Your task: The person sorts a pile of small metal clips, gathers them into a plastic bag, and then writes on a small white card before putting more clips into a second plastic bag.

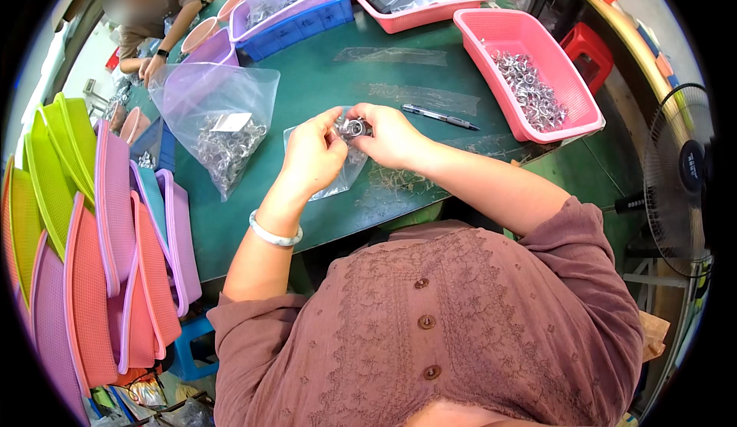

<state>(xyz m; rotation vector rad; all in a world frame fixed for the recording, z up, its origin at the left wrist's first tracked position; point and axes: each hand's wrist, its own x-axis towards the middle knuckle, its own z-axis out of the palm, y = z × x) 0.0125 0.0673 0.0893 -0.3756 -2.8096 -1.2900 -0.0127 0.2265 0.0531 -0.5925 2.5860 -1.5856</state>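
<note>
Over the middle of the green table, my left hand (316, 150) and my right hand (386, 134) meet with fingers closed around small shiny metal rings (354, 127). Their exact kind and number cannot be made out between my fingers. Beneath my hands lies a small clear plastic bag (338, 184), partly hidden by them. To the left rests a larger clear bag (230, 147) filled with similar metal pieces and a white slip. A pink basket (491, 66) to the right holds many loose metal rings (530, 89).
A pen (441, 117) and flat plastic strips (418, 97) lie beyond my right hand. Blue (299, 31) and pink trays (418, 16) line the far edge. Stacked coloured baskets (84, 273) crowd the left; a fan (679, 173) stands right. Another person (165, 28) works at far left.
</note>
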